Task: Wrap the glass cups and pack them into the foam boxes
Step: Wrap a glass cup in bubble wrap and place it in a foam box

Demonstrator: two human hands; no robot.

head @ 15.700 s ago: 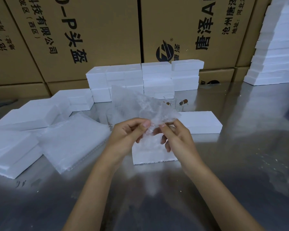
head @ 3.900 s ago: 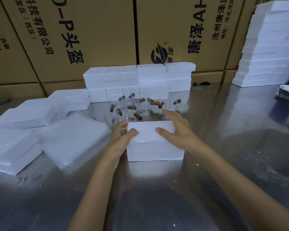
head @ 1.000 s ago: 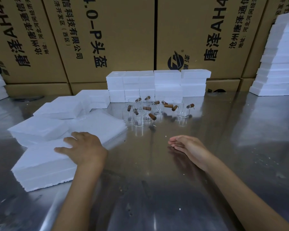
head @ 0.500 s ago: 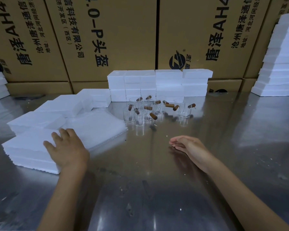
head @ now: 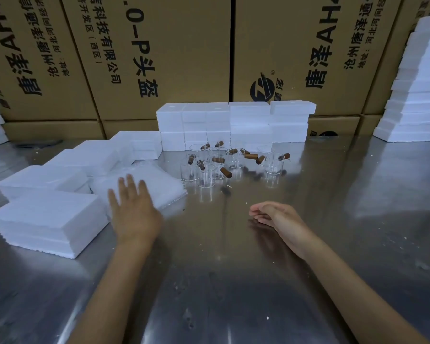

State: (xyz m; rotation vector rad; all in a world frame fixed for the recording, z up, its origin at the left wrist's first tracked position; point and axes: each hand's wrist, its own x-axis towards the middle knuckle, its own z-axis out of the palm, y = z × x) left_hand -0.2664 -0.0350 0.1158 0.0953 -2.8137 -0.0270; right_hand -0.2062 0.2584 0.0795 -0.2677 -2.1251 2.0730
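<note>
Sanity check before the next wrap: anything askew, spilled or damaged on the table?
No breakage or spill visible. The clear glass cups with brown wooden handles stand upright, clustered. White foam crumbs dot the steel table, and the nearest white foam box has a ragged lower edge.

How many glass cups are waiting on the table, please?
About 11 glass cups, counting brown handles: all clustered mid-table before the stacked foam boxes, one slightly apart on the right. Overlapping clear glass may hide some.

Printed cardboard cartons [head: 159, 53] stacked behind shiny metal table [head: 233, 281].
</note>
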